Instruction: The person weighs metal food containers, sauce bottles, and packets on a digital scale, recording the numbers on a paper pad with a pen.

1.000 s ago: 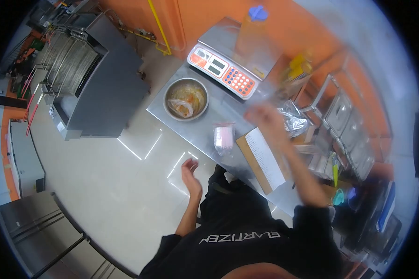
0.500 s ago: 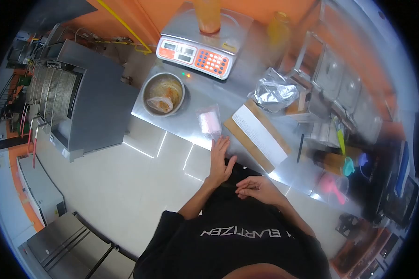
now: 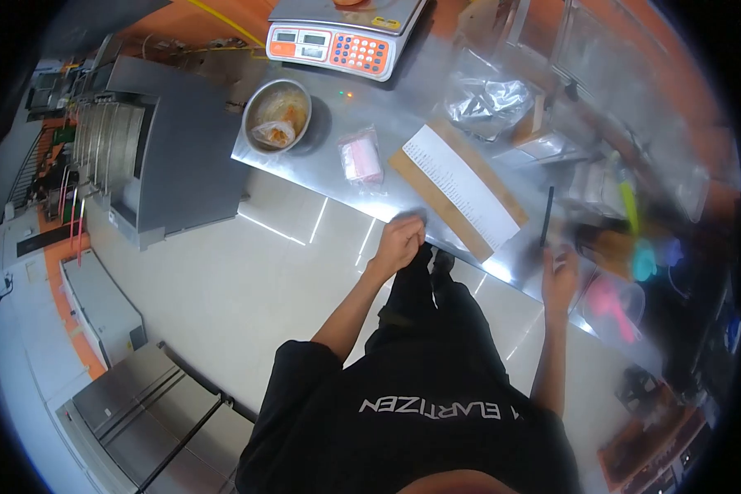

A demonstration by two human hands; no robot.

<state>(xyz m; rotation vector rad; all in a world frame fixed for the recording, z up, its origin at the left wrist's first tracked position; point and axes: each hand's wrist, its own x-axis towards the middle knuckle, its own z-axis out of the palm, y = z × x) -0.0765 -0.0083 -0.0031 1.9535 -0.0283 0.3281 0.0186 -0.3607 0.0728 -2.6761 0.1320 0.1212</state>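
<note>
My left hand (image 3: 400,242) is closed at the front edge of the steel table (image 3: 337,179); what it holds, if anything, is hidden. Near the table's right part, my right hand (image 3: 560,276) is blurred, close to the lower end of a dark pen-like stick (image 3: 547,216). Between and beyond the hands lies a long printed paper (image 3: 461,191) on brown cardboard (image 3: 512,207). Left of it is a clear bag with something pink and white (image 3: 361,159). A steel bowl (image 3: 277,115) with orange-stained contents and a plastic bag stands at the table's left end.
A scale (image 3: 329,51) stands at the back. Crumpled clear plastic or foil (image 3: 487,99) lies right of it. Farther right are a bottle with a teal cap (image 3: 643,260) and a pink utensil (image 3: 612,309) in a clear container. A fryer (image 3: 181,156) stands left.
My right hand has moved right, away from my body, towards the dark stick. My left hand has gone from spread fingers to closed. The view has shifted, so the table items appear higher.
</note>
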